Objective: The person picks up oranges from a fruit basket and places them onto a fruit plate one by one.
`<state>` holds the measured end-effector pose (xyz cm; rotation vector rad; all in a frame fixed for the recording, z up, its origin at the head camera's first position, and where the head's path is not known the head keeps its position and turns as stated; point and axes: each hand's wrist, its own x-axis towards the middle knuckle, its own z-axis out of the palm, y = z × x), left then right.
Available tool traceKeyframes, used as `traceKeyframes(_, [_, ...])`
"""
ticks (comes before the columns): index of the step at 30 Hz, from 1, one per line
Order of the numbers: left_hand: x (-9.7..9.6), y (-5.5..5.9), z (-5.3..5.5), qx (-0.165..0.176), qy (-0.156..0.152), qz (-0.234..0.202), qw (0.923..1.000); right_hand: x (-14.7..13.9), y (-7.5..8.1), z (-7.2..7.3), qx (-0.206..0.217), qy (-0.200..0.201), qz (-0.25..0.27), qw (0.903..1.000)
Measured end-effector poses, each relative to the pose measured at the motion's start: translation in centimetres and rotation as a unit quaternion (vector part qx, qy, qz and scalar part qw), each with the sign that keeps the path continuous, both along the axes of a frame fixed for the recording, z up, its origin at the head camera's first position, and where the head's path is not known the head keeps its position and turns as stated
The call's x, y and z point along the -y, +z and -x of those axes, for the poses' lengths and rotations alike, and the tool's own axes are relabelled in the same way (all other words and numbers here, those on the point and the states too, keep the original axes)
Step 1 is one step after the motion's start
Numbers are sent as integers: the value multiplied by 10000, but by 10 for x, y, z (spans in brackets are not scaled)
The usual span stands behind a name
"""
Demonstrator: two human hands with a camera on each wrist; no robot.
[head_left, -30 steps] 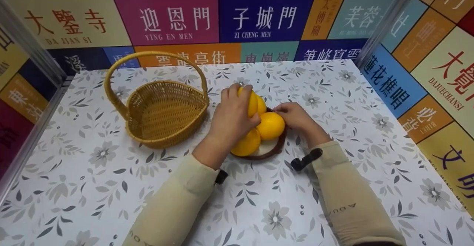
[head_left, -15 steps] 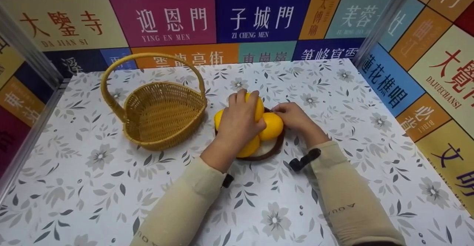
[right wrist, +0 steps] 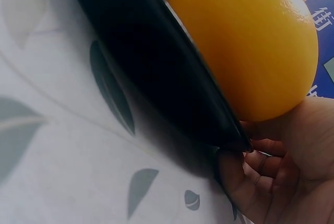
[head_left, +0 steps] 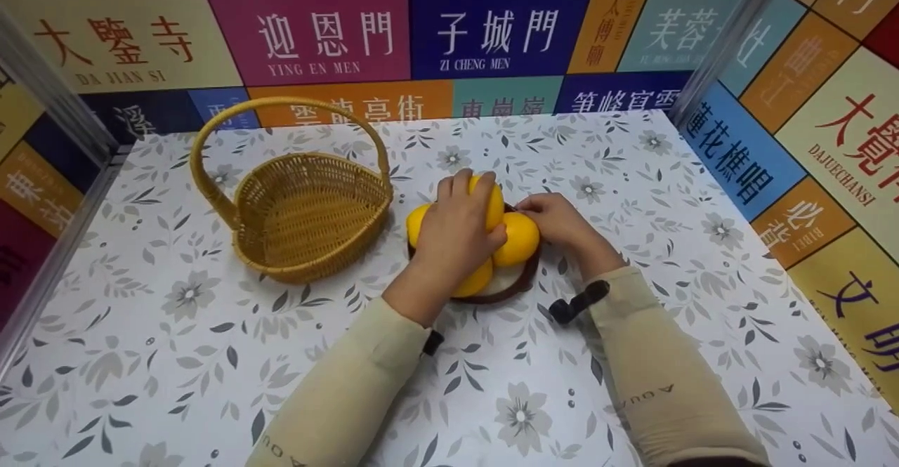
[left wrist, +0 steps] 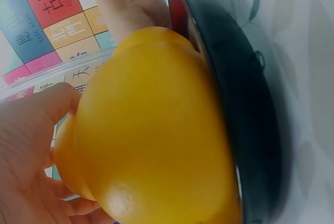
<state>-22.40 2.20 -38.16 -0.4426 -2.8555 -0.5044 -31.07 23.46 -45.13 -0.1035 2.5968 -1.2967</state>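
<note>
Several smooth, round yellow-orange fruits are piled on a shallow dark dish (head_left: 530, 279) with a pale inside. My left hand (head_left: 456, 235) holds the topmost fruit (head_left: 494, 204), fingers over its far side and thumb on the near side. Below it sit a right fruit (head_left: 520, 241), a front fruit (head_left: 475, 281) and a left fruit (head_left: 417, 222), partly covered by that hand. My right hand (head_left: 560, 221) pinches the dish's right rim; in the right wrist view, thumb and fingers (right wrist: 265, 164) meet at the edge beside a fruit (right wrist: 250, 46).
A wicker basket (head_left: 309, 268) with a tall arched handle stands to the left, nothing inside it. A floral white cloth (head_left: 351, 383) covers the table. Panels with printed characters (head_left: 499, 31) close off the back and sides.
My left hand has shifted right and slightly nearer with the top fruit, which now sits lower on the pile. The left fruit has come into sight. My right hand stays at the rim.
</note>
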Motion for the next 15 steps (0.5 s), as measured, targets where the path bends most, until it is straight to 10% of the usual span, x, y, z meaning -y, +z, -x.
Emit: traceKeyframes(15, [1,-2,-1,264,-86,46,9996,-3,1,2,-46,117,-295,9995])
